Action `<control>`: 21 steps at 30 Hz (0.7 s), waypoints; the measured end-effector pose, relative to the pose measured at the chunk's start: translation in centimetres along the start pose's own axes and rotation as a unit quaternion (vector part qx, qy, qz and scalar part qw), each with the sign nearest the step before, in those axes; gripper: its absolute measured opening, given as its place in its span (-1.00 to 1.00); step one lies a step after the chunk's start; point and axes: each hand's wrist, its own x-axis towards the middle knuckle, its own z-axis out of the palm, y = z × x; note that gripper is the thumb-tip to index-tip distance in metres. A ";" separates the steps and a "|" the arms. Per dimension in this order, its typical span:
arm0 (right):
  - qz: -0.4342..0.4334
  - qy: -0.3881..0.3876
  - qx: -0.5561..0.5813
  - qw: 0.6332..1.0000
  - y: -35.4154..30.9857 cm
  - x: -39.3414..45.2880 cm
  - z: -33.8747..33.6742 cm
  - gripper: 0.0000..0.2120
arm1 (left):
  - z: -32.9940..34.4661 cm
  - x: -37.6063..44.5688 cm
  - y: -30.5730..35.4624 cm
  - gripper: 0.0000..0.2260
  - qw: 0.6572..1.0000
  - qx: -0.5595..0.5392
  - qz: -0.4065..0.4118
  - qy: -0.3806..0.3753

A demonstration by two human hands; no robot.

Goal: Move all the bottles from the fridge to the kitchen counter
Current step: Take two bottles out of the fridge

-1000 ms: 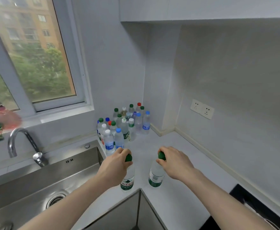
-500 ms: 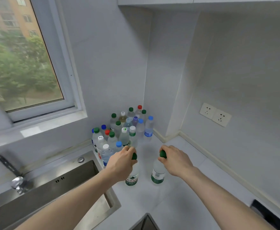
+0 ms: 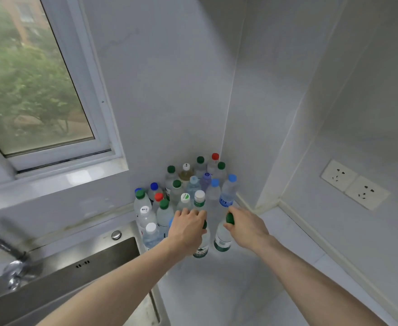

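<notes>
Your left hand [image 3: 188, 228] grips the neck of a green-capped water bottle [image 3: 201, 248], fingers curled over the cap so that only a sliver of green shows at the knuckles; your right hand [image 3: 246, 225] grips a second green-capped bottle [image 3: 221, 238], thumb and fingers closed round its cap [image 3: 230, 218]. Both bottles stand upright on the white counter [image 3: 275, 267], just beside each other, green labels at their bases; whether each base bears fully on the counter cannot be told. Both forearms reach in from the lower edge of the view, wrists nearly level, palms down.

Directly behind the two bottles stands the cluster of bottles [image 3: 186, 189] already on the counter, packed into the wall corner, caps green, blue, red and white; your left knuckles lie just before its front row. To the left the counter ends at the rim of the steel sink [image 3: 80, 262], near the left bottle; to the right open counter runs along the wall below the double socket [image 3: 354, 184]; open counter also lies in front, toward you.

Compared with half a second ago, both hands and bottles sit nearer the cluster; the grips are unchanged; the view has tilted, so the tap [image 3: 12, 262] now appears blurred at the left edge, below the window [image 3: 40, 90].
</notes>
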 end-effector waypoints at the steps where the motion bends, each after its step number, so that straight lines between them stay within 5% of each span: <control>1: -0.004 -0.004 -0.001 1.000 0.1 0.8 0.3 -0.81 | 0.2 0.6 -0.1 -0.74 1.000 0.007 -0.003 -0.002; 21: -0.036 -0.046 0.004 0.998 -1.7 9.1 4.2 -0.77 | 2.0 4.4 -3.0 -0.75 0.995 0.038 -0.088 -0.009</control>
